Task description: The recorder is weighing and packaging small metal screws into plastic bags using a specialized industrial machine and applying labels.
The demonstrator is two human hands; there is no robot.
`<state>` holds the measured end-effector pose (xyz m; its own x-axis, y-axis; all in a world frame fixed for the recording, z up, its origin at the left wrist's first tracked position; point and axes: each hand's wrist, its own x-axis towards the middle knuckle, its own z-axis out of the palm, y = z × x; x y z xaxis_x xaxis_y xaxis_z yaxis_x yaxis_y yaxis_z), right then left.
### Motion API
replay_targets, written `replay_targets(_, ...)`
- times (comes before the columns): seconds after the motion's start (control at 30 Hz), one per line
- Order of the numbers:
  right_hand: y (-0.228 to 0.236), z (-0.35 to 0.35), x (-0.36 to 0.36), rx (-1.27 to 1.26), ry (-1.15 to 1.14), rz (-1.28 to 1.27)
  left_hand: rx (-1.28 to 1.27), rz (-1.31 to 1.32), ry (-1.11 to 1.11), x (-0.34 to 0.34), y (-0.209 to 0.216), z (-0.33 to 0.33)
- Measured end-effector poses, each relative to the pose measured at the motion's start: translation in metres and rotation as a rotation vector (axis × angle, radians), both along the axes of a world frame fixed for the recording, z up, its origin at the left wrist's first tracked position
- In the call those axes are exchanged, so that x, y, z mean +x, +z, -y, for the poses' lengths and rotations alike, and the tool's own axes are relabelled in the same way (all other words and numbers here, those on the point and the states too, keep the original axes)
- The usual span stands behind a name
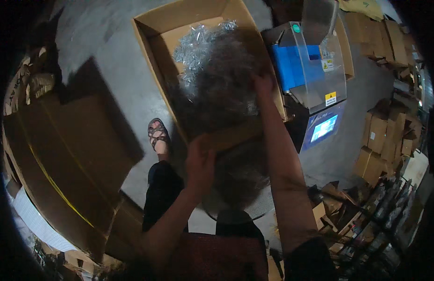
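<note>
Both hands grip the one large open brown cardboard box (203, 70) on the grey floor: left hand (200, 161) on its near flap, right hand (264, 84) on the right wall. Inside lies a heap of small silvery packets (200, 42), seemingly mostly still there, uncountable in shadow.

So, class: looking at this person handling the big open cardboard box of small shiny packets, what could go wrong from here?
1. The left hand grips the near edge of the cardboard box and the right hand its right wall; if the box tips, the shiny packets may spill on the floor.
2. A sandalled foot stands right beside the box, so a slip could land on it.
3. The machine stands close on the right; the box could knock it.
</note>
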<state>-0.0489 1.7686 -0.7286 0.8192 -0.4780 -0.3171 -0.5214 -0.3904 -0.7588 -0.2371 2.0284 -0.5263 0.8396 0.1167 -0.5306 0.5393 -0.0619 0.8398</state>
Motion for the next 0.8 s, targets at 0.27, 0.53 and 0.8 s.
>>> replay_targets(0.27,0.118,-0.030,-0.039,0.519,-0.131,-0.064,-0.216,-0.161,0.115,0.013,-0.039,-0.008)
replay_targets(0.53,0.221,0.033,-0.119,1.074,0.349,-0.158,-0.381,-0.341,0.241,0.016,-0.022,0.001)
replay_targets(0.8,0.047,0.027,-0.052,-0.323,0.596,0.131,-0.191,-0.279,0.131,-0.007,-0.045,0.003)
